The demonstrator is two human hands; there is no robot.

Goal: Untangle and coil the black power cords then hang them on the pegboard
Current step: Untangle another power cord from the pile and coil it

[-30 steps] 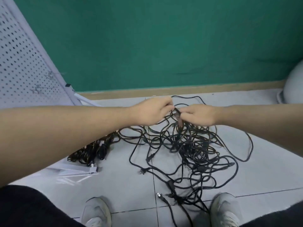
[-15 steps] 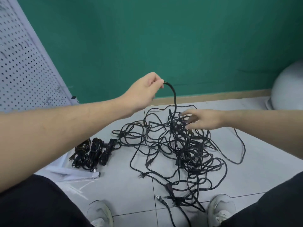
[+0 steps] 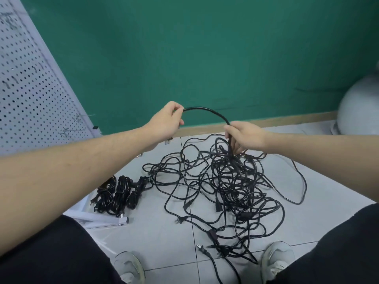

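Your left hand (image 3: pixel 166 122) pinches a smooth black cord (image 3: pixel 207 111), arched to your right hand (image 3: pixel 245 137), whose fingers now grip it above the glossy tangle (image 3: pixel 231 187); earlier they lay open.

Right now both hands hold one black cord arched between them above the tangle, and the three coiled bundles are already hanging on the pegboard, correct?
Not quite. The head view shows the three coiled bundles lying on the floor, beside the pegboard, not hanging. The left hand and right hand do hold the arched cord.

My only view is head-worn, looking forward and down over both forearms at the tiled floor (image 3: pixel 164 232) close below.
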